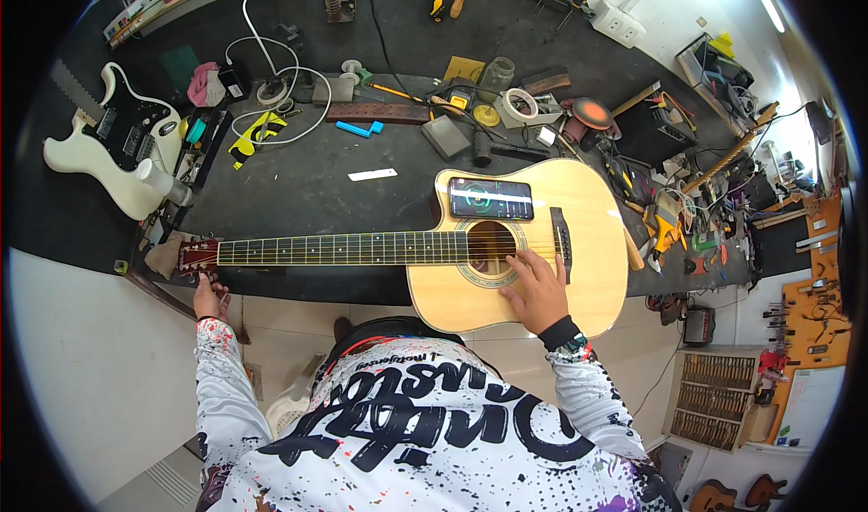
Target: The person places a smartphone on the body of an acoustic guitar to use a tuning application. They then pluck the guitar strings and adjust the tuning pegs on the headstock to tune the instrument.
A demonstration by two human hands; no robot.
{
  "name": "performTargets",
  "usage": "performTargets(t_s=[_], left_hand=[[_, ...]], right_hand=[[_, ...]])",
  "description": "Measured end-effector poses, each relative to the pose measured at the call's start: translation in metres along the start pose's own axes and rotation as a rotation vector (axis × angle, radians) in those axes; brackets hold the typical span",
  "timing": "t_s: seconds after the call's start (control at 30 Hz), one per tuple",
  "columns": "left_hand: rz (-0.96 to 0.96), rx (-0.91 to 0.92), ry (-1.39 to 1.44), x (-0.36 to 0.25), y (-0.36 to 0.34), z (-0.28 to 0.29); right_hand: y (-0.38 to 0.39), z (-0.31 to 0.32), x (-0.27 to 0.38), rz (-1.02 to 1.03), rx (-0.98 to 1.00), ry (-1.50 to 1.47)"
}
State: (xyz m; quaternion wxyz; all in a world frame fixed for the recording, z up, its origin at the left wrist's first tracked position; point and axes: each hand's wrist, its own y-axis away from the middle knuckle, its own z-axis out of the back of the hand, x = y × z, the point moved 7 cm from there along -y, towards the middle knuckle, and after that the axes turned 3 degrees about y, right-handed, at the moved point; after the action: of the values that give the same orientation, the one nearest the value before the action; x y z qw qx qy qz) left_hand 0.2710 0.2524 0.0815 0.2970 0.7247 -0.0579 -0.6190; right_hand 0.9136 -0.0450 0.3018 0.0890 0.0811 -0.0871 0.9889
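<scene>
An acoustic guitar (588,277) with a pale top lies across the dark bench, headstock (194,254) at the left. My left hand (210,295) is at the lower side of the headstock, fingers closed on a tuning peg (201,273). My right hand (533,291) rests over the strings at the soundhole (488,241), fingers curved and apart, thumb lower on the top. A phone (491,198) with a lit screen lies on the guitar body, above the soundhole.
A white electric guitar (108,159) lies at the far left. Tools, tape rolls (518,103), a white cable (253,33), blue plastic pieces (357,129) and a wooden fretboard piece (377,113) crowd the bench's back and right. Tool boards (814,322) and drawers (710,394) stand at right.
</scene>
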Motion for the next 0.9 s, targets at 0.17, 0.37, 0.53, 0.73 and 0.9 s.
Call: performTargets(t_s=[0.17,0.37,0.53,0.73,0.9], left_hand=[[-0.027,-0.089,0.011,0.004,0.002,-0.004],[0.033,-0.086,0.113,0.008,-0.003,-0.005],[0.132,-0.032,0.293,0.008,-0.001,-0.008],[0.274,-0.027,0.494,0.007,0.013,-0.025],[0.062,-0.155,0.094,0.004,0.010,-0.010]], right_hand=[[-0.001,0.002,0.000,0.028,-0.018,0.006],[-0.001,0.002,-0.002,0.002,-0.044,-0.036],[-0.001,0.002,-0.002,-0.007,-0.039,-0.046],[-0.001,0.001,-0.004,-0.020,-0.033,-0.050],[0.000,0.002,0.000,-0.006,-0.023,0.001]])
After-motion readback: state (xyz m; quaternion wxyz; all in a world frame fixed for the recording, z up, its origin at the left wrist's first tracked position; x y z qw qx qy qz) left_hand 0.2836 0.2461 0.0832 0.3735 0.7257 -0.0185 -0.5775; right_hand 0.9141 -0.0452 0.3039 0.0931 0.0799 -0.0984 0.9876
